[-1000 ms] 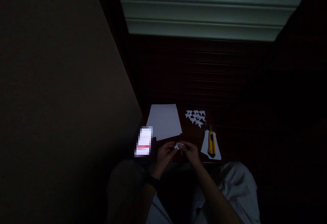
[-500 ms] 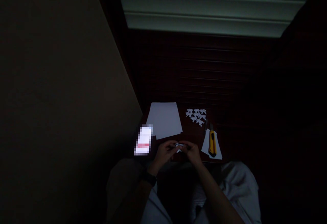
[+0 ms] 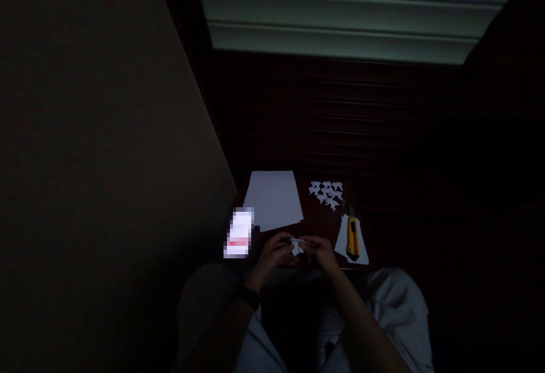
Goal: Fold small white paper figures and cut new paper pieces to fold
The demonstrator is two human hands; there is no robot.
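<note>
Paper scrap (image 3: 297,244) near yellow knife (image 3: 352,238)

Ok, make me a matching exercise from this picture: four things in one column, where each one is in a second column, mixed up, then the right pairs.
Things
1. yellow utility knife
2. stack of white sheets
3. cluster of small paper cutouts
4. small paper piece

Places
A. pinched between the left hand and the right hand
B. flat on the far left part of the table
C. on a white slip at the right edge
D. far right part, beyond the knife

Pairs: 1-C, 2-B, 3-D, 4-A
</note>
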